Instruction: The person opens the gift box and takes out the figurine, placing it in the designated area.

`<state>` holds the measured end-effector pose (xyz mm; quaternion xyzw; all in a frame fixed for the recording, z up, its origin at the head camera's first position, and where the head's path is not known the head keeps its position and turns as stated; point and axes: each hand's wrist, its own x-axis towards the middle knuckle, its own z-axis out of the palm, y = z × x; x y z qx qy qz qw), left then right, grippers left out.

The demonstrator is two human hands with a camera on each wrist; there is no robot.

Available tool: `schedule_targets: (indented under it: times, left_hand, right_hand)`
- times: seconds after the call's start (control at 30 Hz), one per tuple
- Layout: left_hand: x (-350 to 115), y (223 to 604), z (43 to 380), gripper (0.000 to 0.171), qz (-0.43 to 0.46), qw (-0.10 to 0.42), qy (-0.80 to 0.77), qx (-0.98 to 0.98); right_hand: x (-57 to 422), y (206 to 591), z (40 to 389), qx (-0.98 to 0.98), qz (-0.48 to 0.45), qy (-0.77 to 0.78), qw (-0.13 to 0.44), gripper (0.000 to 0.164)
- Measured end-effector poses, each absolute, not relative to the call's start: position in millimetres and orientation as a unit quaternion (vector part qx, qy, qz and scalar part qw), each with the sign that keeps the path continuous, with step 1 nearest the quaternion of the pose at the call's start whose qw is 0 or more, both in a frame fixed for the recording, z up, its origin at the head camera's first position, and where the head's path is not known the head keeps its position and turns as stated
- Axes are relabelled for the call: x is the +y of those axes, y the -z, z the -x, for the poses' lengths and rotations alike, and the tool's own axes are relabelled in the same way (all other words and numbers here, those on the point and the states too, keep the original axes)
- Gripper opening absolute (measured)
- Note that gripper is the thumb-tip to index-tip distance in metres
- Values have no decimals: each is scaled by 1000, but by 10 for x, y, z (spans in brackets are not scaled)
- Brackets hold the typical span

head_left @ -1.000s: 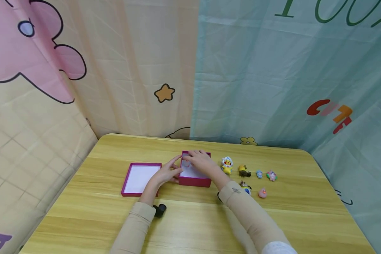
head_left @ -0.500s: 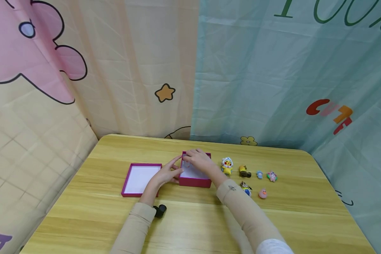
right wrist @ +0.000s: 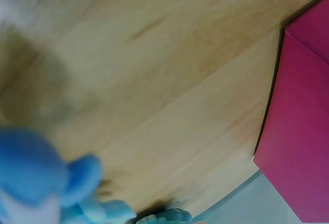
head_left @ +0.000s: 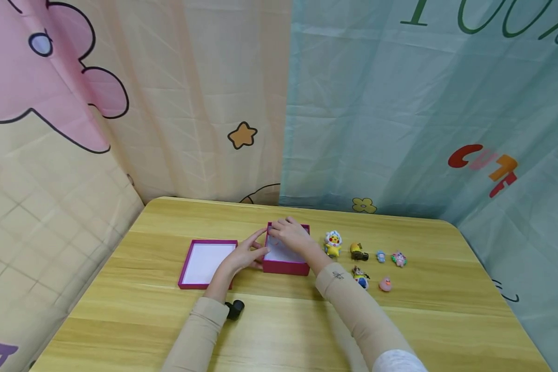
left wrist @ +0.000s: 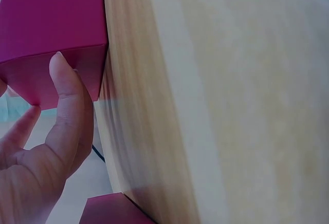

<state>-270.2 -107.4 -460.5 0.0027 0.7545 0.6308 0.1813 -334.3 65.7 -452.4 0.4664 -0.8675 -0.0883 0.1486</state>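
In the head view an open magenta box [head_left: 285, 267] with a white inside stands mid-table. My left hand [head_left: 246, 253] is at its left side, with fingers fairly straight against the wall; the left wrist view shows fingertips on the box's outer face [left wrist: 56, 18]. My right hand [head_left: 294, 237] reaches over the right rim, its fingertips bent down into the far left part of the box. A small pale thing [head_left: 273, 241] shows faintly under those fingers, mostly hidden; I cannot tell whether they pinch it.
The magenta lid [head_left: 209, 263] lies inside up, left of the box. To the right stand a white-hooded yellow figure [head_left: 333, 244], a yellow-and-black toy [head_left: 358, 251], a small blue figure [head_left: 381, 256], a pink-and-green toy [head_left: 399, 259], a goggled figure [head_left: 360, 278] and a pink duck [head_left: 385, 284].
My right hand and forearm have shifted slightly left, and the pale thing under the fingers shows less. My left hand keeps its place at the box.
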Motion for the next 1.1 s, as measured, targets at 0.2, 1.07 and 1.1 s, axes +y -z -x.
schedule_targets:
  times: [0.2,1.07,1.1]
  left_hand:
    - [-1078,4606,2700,61,-6,183,-633,752]
    - [-1074,4626,2713,62,-11,181,-634,752]
    - [-1073,4625,2713,61,-9,181,-634,752]
  right_hand:
    - [655,4519,3336,-867,-465,94,150,30]
    - [648,4560,3260,-892,-407,141,138,33]
    - [648,4566,3258,-893,-404,138,141,32]
